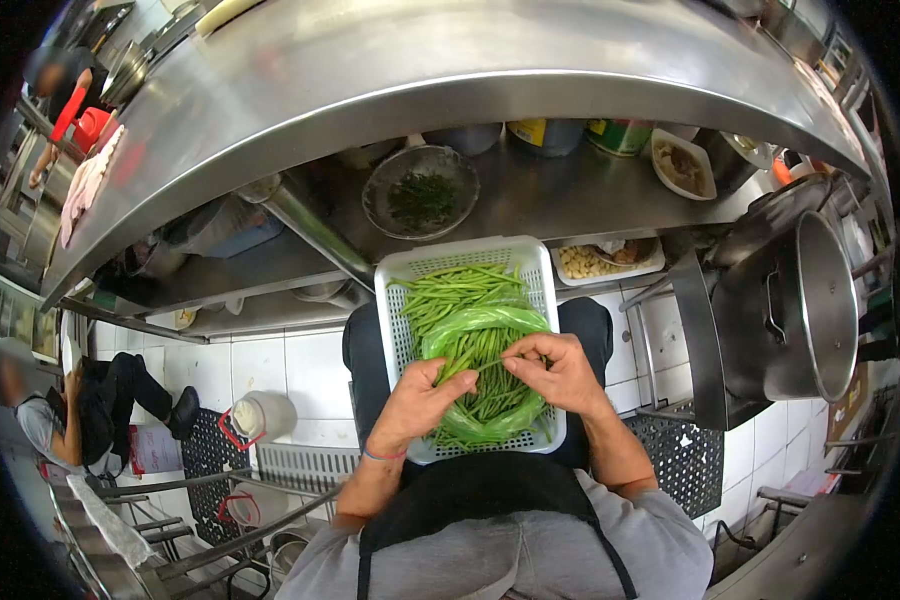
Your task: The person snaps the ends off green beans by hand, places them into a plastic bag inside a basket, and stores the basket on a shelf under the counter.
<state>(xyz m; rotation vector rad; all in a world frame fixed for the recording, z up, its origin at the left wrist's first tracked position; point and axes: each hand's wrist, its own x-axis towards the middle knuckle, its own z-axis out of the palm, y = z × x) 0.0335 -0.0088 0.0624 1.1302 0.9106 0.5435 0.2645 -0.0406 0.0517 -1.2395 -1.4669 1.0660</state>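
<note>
A white perforated basket (394, 262) rests on my lap, holding many green beans (460, 292). Inside it, towards me, lies an open green plastic bag (490, 432) with more beans in it. Over the bag, my left hand (425, 400) pinches a green bean between thumb and fingers. From the other side my right hand (555, 368) is closed with its fingertips on what looks like the same bean. The fingertips of both hands are close together, and the bean's ends are partly hidden by them.
A steel counter (490, 45) spans the front. On its lower shelf are a bowl of chopped greens (420, 195) and a white dish (682, 165); a tray of pale cloves (585, 262) is below. A large pot (795, 305) stands right. Two other people (75, 420) are at left.
</note>
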